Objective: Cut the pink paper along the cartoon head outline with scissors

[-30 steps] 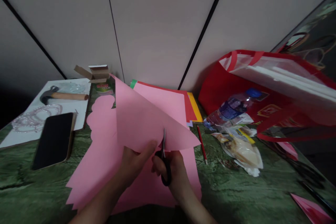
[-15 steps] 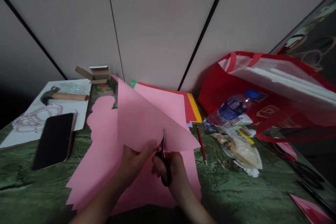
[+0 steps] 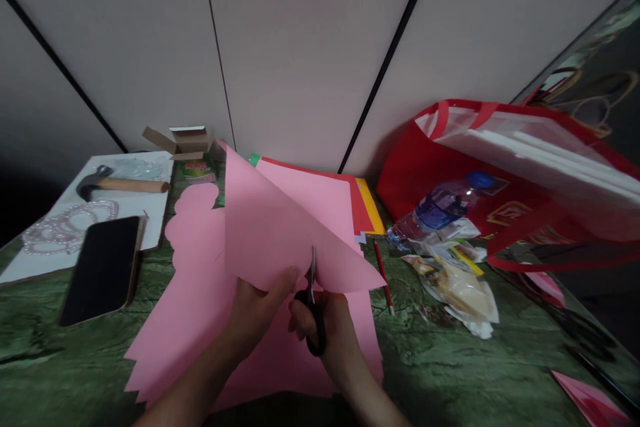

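Observation:
My left hand pinches the lower edge of a pink paper sheet, its thumb on the near face and the other fingers hidden behind. Through the black handles of a pair of scissors go the fingers of my right hand. The scissor blades point away from me and sit in a cut in the sheet, just right of my left thumb. The sheet is raised and tilted, with one corner standing up at the left and another pointing right. Beneath both hands lie more pink sheets with scalloped and jagged edges.
Left are a phone, a hammer, beads and a small opened box. A red pencil, a plastic bottle, wrappers and a red bag stand or lie right. Coloured sheets lie behind.
The pink sheet's right corner has shifted slightly right and down, now over the pencil. Both hands keep nearly the same place and grip.

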`<state>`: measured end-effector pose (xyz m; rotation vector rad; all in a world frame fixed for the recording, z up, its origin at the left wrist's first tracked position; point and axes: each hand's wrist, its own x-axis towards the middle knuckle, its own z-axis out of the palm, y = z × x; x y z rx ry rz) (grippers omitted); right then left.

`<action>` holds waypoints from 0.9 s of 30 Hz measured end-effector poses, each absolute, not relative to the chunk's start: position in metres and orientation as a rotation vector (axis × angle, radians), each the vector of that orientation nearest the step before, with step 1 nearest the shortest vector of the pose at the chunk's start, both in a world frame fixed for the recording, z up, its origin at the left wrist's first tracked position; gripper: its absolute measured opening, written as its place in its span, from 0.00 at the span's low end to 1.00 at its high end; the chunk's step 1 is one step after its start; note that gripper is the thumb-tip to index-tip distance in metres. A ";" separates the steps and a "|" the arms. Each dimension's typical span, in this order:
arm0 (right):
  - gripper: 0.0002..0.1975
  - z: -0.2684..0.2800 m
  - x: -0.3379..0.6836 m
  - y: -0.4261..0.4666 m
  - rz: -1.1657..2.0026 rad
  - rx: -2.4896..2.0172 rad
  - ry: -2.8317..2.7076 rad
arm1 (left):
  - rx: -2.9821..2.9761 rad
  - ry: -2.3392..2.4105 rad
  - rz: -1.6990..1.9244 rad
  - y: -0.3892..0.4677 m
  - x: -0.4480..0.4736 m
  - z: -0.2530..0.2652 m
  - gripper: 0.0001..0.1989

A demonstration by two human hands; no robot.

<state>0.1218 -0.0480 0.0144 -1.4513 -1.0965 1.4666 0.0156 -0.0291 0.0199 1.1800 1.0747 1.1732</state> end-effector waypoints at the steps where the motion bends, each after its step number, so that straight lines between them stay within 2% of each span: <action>1: 0.06 0.013 0.122 -0.048 1.466 -1.425 -1.072 | 1.167 1.068 1.150 -0.030 0.017 0.021 0.12; 5: 0.18 0.012 0.121 -0.046 1.482 -1.336 -0.977 | 1.139 1.117 1.105 -0.035 0.022 0.027 0.16; 9: 0.22 0.008 0.123 -0.048 1.585 -1.195 -1.001 | 1.081 1.262 1.119 -0.037 0.023 0.033 0.14; 13: 0.19 0.003 0.124 -0.052 1.694 -1.081 -0.945 | 1.165 1.353 1.117 -0.032 0.017 0.031 0.11; 18: 0.12 -0.003 0.128 -0.052 1.826 -0.985 -0.893 | 1.318 1.317 1.068 -0.026 0.008 0.023 0.16; 22: 0.11 -0.007 0.132 -0.047 1.740 -0.956 -0.964 | 1.369 1.200 0.996 -0.026 0.007 0.024 0.17; 27: 0.11 -0.006 0.136 -0.043 1.621 -0.987 -1.062 | 1.387 1.176 0.994 -0.027 0.008 0.023 0.12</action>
